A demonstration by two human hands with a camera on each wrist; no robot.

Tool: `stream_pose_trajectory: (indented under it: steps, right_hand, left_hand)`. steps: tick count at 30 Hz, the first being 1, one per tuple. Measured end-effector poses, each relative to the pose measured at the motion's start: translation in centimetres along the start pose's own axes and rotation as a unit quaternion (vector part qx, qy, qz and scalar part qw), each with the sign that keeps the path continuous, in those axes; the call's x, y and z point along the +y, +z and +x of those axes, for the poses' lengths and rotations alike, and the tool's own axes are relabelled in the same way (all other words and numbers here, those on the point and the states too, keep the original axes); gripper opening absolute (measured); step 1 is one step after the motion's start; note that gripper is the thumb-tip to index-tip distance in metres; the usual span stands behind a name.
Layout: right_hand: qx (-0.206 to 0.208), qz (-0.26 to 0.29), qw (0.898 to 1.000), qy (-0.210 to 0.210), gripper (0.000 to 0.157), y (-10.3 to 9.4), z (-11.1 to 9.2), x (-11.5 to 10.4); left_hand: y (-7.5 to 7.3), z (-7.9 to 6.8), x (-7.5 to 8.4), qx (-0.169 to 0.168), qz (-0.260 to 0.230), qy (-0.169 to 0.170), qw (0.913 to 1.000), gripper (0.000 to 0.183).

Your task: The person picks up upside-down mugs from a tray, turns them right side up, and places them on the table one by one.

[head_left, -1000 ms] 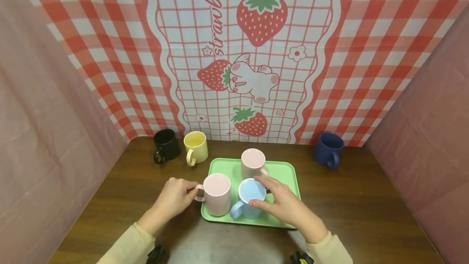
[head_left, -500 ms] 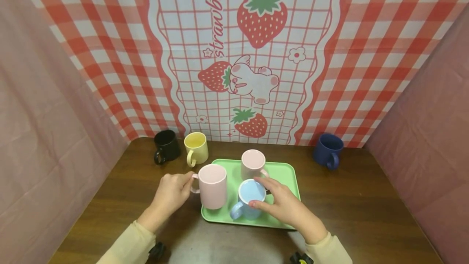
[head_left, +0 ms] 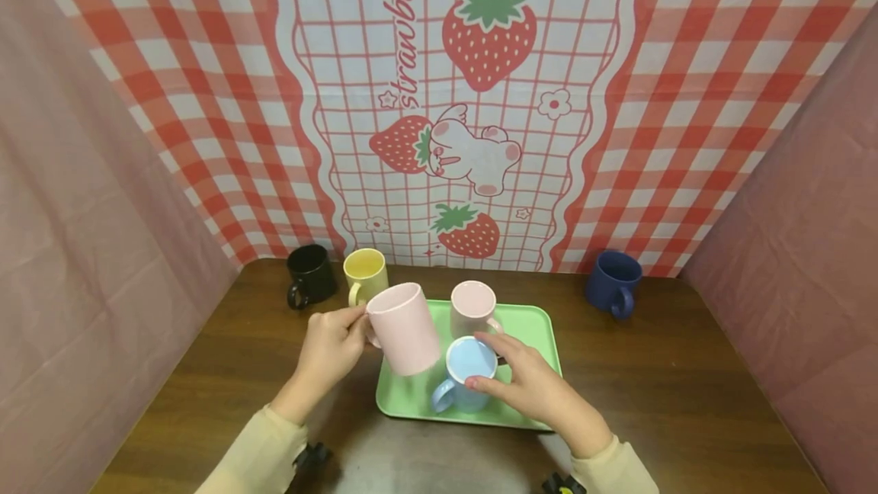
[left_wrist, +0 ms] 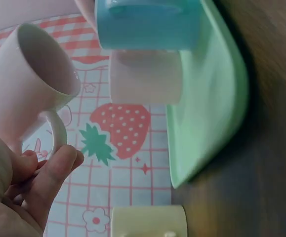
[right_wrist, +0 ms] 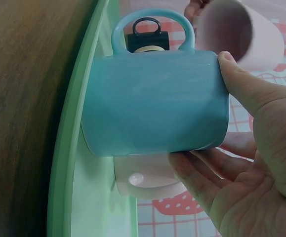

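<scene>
My left hand (head_left: pixel 332 349) grips the handle of a pink mug (head_left: pixel 408 334), raised above the left part of a green tray (head_left: pixel 531 322) and tilted, its base swung to the right. In the left wrist view, thumb and fingers pinch the handle (left_wrist: pixel 59 131). A light blue mug (head_left: pixel 470 358) stands upright on the tray. My right hand (head_left: pixel 538 387) holds it from the right; in the right wrist view, the thumb (right_wrist: pixel 241 81) lies at the rim and the fingers reach around the side. Behind it on the tray stands a second pink mug (head_left: pixel 473 303).
On the brown wooden table (head_left: pixel 652 402), a black mug (head_left: pixel 312 277) and a yellow mug (head_left: pixel 369 269) stand at the back left. A dark blue mug (head_left: pixel 613 280) is at the back right. A strawberry-print cloth (head_left: pixel 576 36) hangs behind, with pink curtains (head_left: pixel 789 250) at the sides.
My left hand has lifted the pink mug off the tray, and the mug has gone from upright to tilted. The right hand and the light blue mug have stayed in place.
</scene>
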State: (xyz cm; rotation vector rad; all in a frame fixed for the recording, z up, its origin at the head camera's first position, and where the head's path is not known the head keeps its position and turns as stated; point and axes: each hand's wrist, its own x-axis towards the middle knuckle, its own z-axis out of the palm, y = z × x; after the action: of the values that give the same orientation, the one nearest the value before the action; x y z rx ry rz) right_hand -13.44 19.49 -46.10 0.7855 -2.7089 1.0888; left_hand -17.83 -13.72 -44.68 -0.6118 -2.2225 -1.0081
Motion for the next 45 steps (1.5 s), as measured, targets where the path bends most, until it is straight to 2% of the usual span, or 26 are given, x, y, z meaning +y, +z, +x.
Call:
stream_pose_trajectory:
  steps: [3, 8, 11, 15, 23, 25, 27, 32, 36, 41, 45]
  right_hand:
    - [0.000, -0.008, 1.000, 0.001, 0.068, 0.0, 0.0, 0.0]
    - [-0.006, -0.018, 1.000, 0.001, 0.070, -0.1, -0.1, -0.1]
    - [-0.012, -0.028, 1.000, -0.003, 0.071, -0.3, -0.2, -0.2]
    - [-0.023, -0.039, 0.999, -0.016, 0.070, -0.7, 0.0, -0.4]
    - [-0.052, -0.044, 0.997, -0.032, 0.065, -2.2, 1.1, -0.7]
    - [-0.052, -0.041, 0.997, -0.032, 0.061, -2.5, 1.4, -0.8]
    - [-0.047, -0.026, 0.998, -0.030, 0.056, -2.7, 1.7, -0.9]
    - [0.004, 0.038, 0.999, -0.009, 0.041, -2.8, 2.5, -1.2]
    - [0.067, 0.055, 0.996, 0.010, 0.032, -2.7, 3.2, -1.7]
    - [0.141, 0.045, 0.989, 0.026, 0.023, -2.7, 3.7, -2.3]
    - [0.181, 0.063, 0.981, 0.027, 0.021, -2.8, 4.1, -2.8]
  left_hand:
    - [0.6, 0.4, 0.5, -0.011, -0.049, -0.063, 0.9967, 0.021]
    - [1.7, 1.3, 1.3, -0.003, -0.096, -0.127, 0.9872, 0.025]
    - [2.4, 1.7, 1.8, 0.000, -0.145, -0.168, 0.9751, 0.024]
    - [3.3, 2.4, 2.7, -0.004, -0.232, -0.223, 0.9466, 0.023]
    - [5.0, 3.4, 4.2, -0.039, -0.368, -0.291, 0.8825, 0.025]
    - [5.4, 3.6, 4.4, -0.046, -0.380, -0.300, 0.8735, 0.026]
    - [5.7, 3.7, 4.7, -0.050, -0.388, -0.304, 0.8687, 0.027]
    - [6.5, 4.1, 5.5, -0.060, -0.405, -0.303, 0.8604, 0.026]
    - [6.9, 4.2, 6.1, -0.061, -0.423, -0.305, 0.8511, 0.024]
    - [7.2, 4.4, 6.7, -0.061, -0.454, -0.325, 0.8271, 0.024]
    - [7.6, 4.5, 7.0, -0.062, -0.472, -0.345, 0.8092, 0.021]
